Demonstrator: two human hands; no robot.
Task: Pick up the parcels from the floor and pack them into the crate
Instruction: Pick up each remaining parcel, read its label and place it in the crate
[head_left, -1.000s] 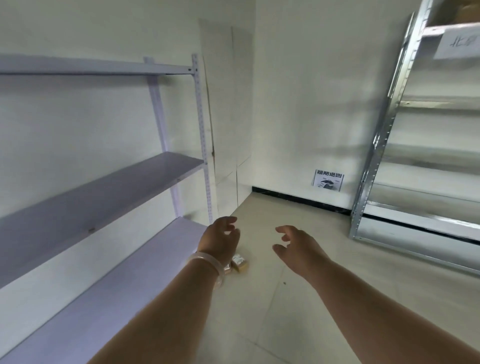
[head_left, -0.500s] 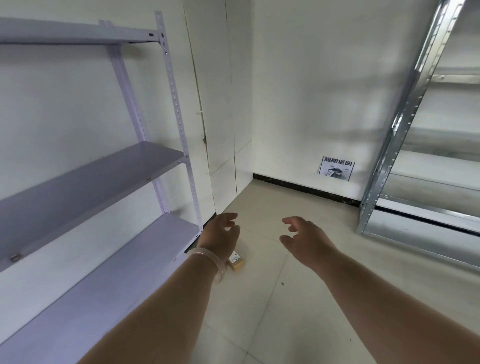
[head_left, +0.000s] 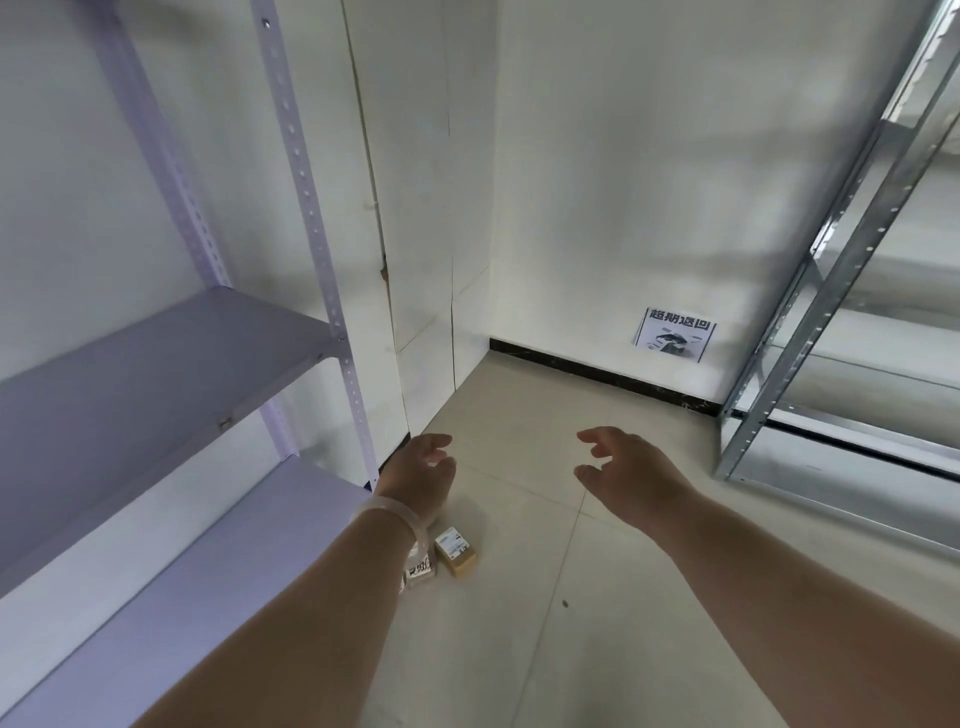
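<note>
- The pale tiled floor (head_left: 519, 623) fills the lower half of the view, from 4 o'clock to 7 o'clock, and meets white walls.
- A lilac shelf rack (head_left: 156, 374) stands at 9 o'clock against the left wall.
- A grey metal rack (head_left: 831, 291) stands at 3 o'clock.
- The left hand (head_left: 421, 475) is stretched forward above the floor, near the front post of the lilac rack. Its fingers (head_left: 434, 447) are released, loosely curved, and grasp nothing.
- The right hand (head_left: 631, 475) is at 3 o'clock from the left one, well apart. Its fingers (head_left: 597, 436) are also released and hold nothing.
- A paper sign (head_left: 674, 335) hangs low on the far wall, near the metal rack.
- A brown parcel (head_left: 457, 553) lies on the floor at 5 o'clock from the left hand.
- A second parcel (head_left: 420, 570) with a white label lies just beside it, partly hidden by the left wrist.
- A clear bracelet (head_left: 397, 512) is on the left wrist.
</note>
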